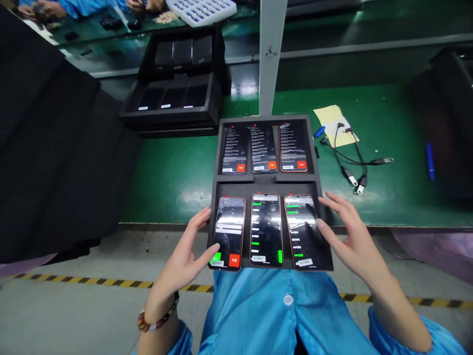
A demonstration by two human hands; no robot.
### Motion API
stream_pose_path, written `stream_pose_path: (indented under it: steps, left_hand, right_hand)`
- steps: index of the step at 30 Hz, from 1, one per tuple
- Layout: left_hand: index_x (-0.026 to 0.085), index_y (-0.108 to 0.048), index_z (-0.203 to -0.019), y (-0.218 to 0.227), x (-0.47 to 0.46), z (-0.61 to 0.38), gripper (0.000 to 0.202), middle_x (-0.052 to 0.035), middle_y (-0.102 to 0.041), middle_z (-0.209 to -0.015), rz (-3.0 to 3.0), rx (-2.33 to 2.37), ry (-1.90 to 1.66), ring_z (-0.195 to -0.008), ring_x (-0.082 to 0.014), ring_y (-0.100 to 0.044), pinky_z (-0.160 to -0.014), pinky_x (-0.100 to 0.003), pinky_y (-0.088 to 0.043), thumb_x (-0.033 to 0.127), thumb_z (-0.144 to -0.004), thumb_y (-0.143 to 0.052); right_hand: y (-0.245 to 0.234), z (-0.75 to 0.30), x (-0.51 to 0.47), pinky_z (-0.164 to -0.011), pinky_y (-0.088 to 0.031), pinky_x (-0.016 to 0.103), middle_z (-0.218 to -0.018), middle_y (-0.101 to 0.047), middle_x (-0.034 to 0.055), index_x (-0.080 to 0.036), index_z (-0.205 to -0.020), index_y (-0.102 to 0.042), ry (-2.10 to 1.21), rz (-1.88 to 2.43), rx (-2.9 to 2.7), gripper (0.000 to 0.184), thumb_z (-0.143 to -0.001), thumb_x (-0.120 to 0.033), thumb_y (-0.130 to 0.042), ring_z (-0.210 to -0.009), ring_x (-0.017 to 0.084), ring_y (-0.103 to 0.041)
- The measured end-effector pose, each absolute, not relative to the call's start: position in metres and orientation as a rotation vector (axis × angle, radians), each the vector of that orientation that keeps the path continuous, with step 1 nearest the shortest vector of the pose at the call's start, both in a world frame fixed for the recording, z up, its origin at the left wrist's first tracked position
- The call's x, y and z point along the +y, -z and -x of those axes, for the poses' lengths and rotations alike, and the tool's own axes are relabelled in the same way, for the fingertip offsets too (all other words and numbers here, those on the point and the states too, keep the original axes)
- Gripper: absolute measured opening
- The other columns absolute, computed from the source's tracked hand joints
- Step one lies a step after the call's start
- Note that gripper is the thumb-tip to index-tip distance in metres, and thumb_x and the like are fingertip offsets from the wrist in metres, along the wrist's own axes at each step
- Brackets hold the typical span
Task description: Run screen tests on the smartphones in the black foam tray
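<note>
**Six lit screens in one black tray [236, 185]**

Nearest, a blue smock [273, 310] covers the person's lap, and a beaded bracelet [158, 318] circles the left wrist. The left hand [188, 256] lies against the tray's near left corner. Its grip is loose and holds nothing, and the thumb presses the bottom of the near-left phone [228, 229], just beside a green square on the screen. The right hand [347, 236] hovers flat at the opposite side, fingers splayed wide and grip empty, with one fingertip at the right edge of the near-right phone [303, 229]. Between those two lies the near-middle phone [266, 229], showing green bars. All three sit face up in the tray's front compartment, and the tray juts off the edge of the green table [177, 172] over the lap. The back compartment holds three more phones [263, 148] with text and red buttons. Beyond them on the table lie cables [347, 158], a yellow paper [330, 118] and a blue pen [429, 160]. Far left stands a second tray [173, 98] of dark phones.
</note>
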State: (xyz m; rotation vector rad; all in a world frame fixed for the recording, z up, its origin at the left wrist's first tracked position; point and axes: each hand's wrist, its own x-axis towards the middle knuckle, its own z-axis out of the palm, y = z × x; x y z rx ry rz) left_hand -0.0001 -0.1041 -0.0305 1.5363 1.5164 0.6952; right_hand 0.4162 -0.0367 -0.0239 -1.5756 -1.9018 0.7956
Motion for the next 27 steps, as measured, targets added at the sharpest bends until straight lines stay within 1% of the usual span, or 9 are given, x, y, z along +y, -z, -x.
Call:
stream_pose_path:
  steps: [2, 5, 12, 14, 16, 19, 21, 23, 27]
  left_hand:
    - [0.038, -0.033, -0.169, 0.032, -0.096, -0.004, 0.073, -0.0083, -0.033, -0.178, -1.529, 1.536, -0.729, -0.163, -0.0343, -0.037, -0.135, -0.059, -0.034, 0.04, -0.105, -0.066]
    - [0.037, -0.038, -0.167, 0.037, -0.084, -0.01, 0.066, -0.0072, -0.035, -0.177, -1.518, 1.561, -0.753, -0.164, -0.0329, -0.036, -0.136, -0.058, -0.033, 0.041, -0.106, -0.064]
    - [0.035, -0.041, -0.164, 0.045, -0.064, -0.022, 0.061, -0.0097, -0.044, -0.172, -1.441, 1.632, -0.803, -0.157, -0.0326, -0.047, -0.131, -0.058, -0.041, 0.048, -0.107, -0.061]
    - [0.035, -0.043, -0.163, 0.045, -0.061, -0.023, 0.061, -0.0097, -0.046, -0.17, -1.423, 1.647, -0.812, -0.154, -0.0325, -0.05, -0.129, -0.057, -0.043, 0.049, -0.107, -0.061]
    - [0.034, -0.044, -0.162, 0.044, -0.06, -0.025, 0.06, -0.0097, -0.047, -0.169, -1.407, 1.651, -0.829, -0.151, -0.0322, -0.053, -0.128, -0.056, -0.044, 0.049, -0.106, -0.062]
    - [0.033, -0.046, -0.161, 0.044, -0.059, -0.025, 0.059, -0.01, -0.049, -0.167, -1.389, 1.641, -0.867, -0.148, -0.0316, -0.055, -0.126, -0.055, -0.046, 0.048, -0.106, -0.062]
    - [0.033, -0.047, -0.16, 0.045, -0.059, -0.026, 0.058, -0.0104, -0.052, -0.164, -1.377, 1.645, -0.882, -0.145, -0.0312, -0.057, -0.124, -0.054, -0.048, 0.048, -0.106, -0.062]
    - [0.033, -0.047, -0.16, 0.046, -0.058, -0.026, 0.057, -0.0103, -0.053, -0.163, -1.361, 1.648, -0.893, -0.143, -0.0307, -0.058, -0.122, -0.053, -0.049, 0.048, -0.106, -0.062]
    - [0.033, -0.048, -0.159, 0.049, -0.056, -0.025, 0.057, -0.01, -0.054, -0.161, -1.347, 1.641, -0.916, -0.142, -0.0302, -0.059, -0.121, -0.054, -0.049, 0.048, -0.106, -0.063]
  right_hand:
    - [0.031, -0.413, -0.034, -0.126, -0.043, 0.059, -0.165, -0.048, 0.0107, -0.034, -0.153, -0.055, -0.858, 1.608, -1.834, 0.052, -0.104, -0.045, -0.065, -0.154, 0.034, -0.047]
    - [0.036, -0.406, -0.031, -0.127, -0.042, 0.059, -0.164, -0.047, 0.0123, -0.032, -0.154, -0.055, -0.869, 1.599, -1.819, 0.055, -0.102, -0.047, -0.068, -0.155, 0.034, -0.045]
    - [0.046, -0.405, -0.026, -0.121, -0.048, 0.057, -0.16, -0.046, 0.0147, -0.031, -0.156, -0.052, -0.816, 1.608, -1.827, 0.059, -0.102, -0.047, -0.068, -0.152, 0.034, -0.047]
    - [0.045, -0.404, -0.027, -0.12, -0.049, 0.056, -0.157, -0.048, 0.0154, -0.029, -0.157, -0.052, -0.778, 1.617, -1.843, 0.059, -0.102, -0.046, -0.067, -0.15, 0.034, -0.05]
    - [0.041, -0.4, -0.028, -0.121, -0.046, 0.058, -0.157, -0.049, 0.0158, -0.029, -0.155, -0.054, -0.676, 1.623, -1.9, 0.055, -0.104, -0.043, -0.065, -0.148, 0.035, -0.05]
    - [0.03, -0.388, -0.031, -0.124, -0.037, 0.064, -0.163, -0.047, 0.0137, -0.031, -0.151, -0.059, -0.508, 1.538, -2.097, 0.045, -0.107, -0.035, -0.06, -0.154, 0.037, -0.042]
    - [0.023, -0.378, -0.033, -0.124, -0.034, 0.065, -0.166, -0.046, 0.0112, -0.033, -0.151, -0.06, -0.484, 1.445, -2.24, 0.043, -0.108, -0.03, -0.056, -0.159, 0.038, -0.036]
    - [0.02, -0.369, -0.034, -0.123, -0.035, 0.064, -0.167, -0.046, 0.0103, -0.033, -0.152, -0.06, -0.503, 1.384, -2.328, 0.044, -0.109, -0.027, -0.054, -0.16, 0.038, -0.033]
    - [0.02, -0.358, -0.032, -0.121, -0.038, 0.063, -0.168, -0.047, 0.01, -0.033, -0.151, -0.062, -0.522, 1.317, -2.398, 0.043, -0.109, -0.025, -0.053, -0.16, 0.037, -0.033]
